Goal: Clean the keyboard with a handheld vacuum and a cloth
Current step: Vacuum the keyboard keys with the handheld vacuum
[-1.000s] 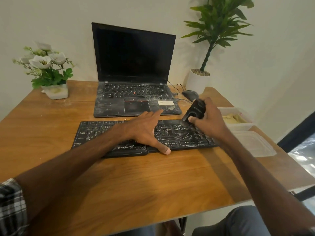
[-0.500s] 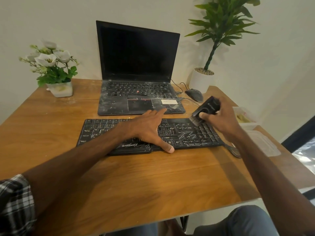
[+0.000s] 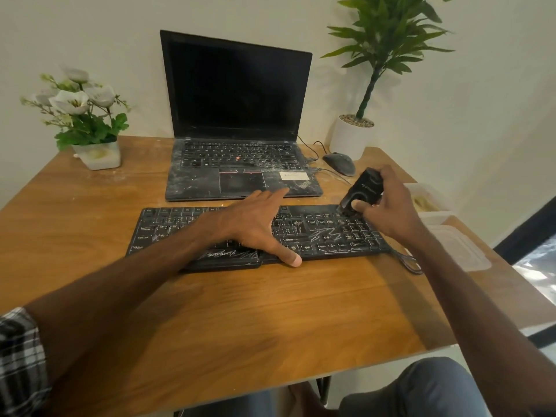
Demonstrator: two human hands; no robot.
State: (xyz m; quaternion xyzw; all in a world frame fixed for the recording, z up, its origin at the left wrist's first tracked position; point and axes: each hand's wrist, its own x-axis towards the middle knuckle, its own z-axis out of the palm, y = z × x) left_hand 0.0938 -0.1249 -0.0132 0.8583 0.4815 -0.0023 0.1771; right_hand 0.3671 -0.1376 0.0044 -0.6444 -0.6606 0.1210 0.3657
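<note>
Right hand grasps the vacuum, its nozzle on the keyboard at its far right corner; left hand lies flat, uncurled, pinning the keyboard at the table centre. Slow row-by-row passes, nozzle kept low, should lift the dust

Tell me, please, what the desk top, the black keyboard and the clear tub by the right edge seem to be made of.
The brown desk top: wood or wood-look laminate, satin; grain lines run across it. The black flat keyboard: matte moulded plastic, streaked with white dust. The clear shallow tub: likely thin plastic, cloudy and translucent.
</note>
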